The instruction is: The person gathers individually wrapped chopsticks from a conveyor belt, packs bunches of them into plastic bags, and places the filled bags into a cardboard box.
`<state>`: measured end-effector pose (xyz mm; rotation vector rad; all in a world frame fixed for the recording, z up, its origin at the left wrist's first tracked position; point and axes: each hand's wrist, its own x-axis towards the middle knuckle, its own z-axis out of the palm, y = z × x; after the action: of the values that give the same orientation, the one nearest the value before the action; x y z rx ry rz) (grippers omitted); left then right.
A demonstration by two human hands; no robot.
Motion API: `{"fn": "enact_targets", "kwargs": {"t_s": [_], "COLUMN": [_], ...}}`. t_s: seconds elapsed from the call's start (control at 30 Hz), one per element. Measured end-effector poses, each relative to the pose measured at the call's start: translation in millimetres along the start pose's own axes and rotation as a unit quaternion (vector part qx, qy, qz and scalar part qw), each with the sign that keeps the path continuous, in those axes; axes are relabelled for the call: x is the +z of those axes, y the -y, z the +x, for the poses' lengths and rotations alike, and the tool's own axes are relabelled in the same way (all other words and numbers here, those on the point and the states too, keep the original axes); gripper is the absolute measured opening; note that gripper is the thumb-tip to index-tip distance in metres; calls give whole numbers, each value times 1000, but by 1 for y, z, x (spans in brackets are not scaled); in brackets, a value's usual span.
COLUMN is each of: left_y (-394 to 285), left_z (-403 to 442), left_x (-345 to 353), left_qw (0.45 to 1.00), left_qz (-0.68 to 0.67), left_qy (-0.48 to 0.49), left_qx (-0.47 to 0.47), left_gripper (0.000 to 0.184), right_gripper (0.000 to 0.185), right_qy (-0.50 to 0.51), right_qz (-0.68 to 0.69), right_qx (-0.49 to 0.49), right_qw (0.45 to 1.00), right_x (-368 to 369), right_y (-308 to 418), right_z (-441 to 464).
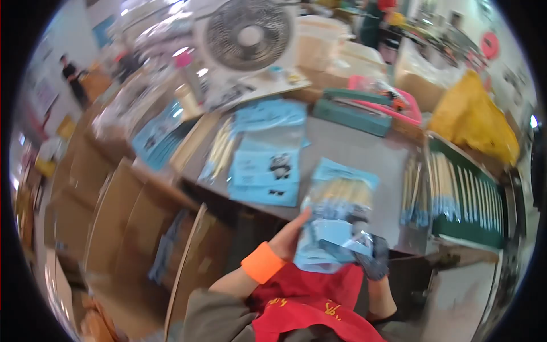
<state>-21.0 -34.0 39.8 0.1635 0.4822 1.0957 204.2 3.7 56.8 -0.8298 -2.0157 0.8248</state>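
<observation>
The left hand (292, 234) grips one side, orange-banded wrist (263, 263) below-left. The gloved right hand (375, 259) curls opposite, forearm (381, 300) beneath.

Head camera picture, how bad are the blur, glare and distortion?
In the head view, fisheye distortion, with black, curved margins; in the head view, the held bag looks smeared, its small print unreadable; in the head view, whitish glare on the upper-left plastic; in the head view, the far-left person is soft.
</observation>
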Motion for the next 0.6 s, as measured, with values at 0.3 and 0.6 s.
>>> {"fn": "enact_targets", "kwargs": {"t_s": [0.3,0.6], "left_y": [5,-2], "left_z": [-130,-308], "left_x": [31,52], "left_qw": [992,802], "left_qz": [-90,87], "left_qy": [78,-381], "left_qx": [-37,451], "left_gripper": [46,53], "right_gripper": [27,28], "right_qy": [207,376], "right_qz": [-78,248], "right_qx": [-410,-286], "right_qw": [885,846], "right_x": [41,175], "right_y": [69,150], "right_z": [37,70]}}
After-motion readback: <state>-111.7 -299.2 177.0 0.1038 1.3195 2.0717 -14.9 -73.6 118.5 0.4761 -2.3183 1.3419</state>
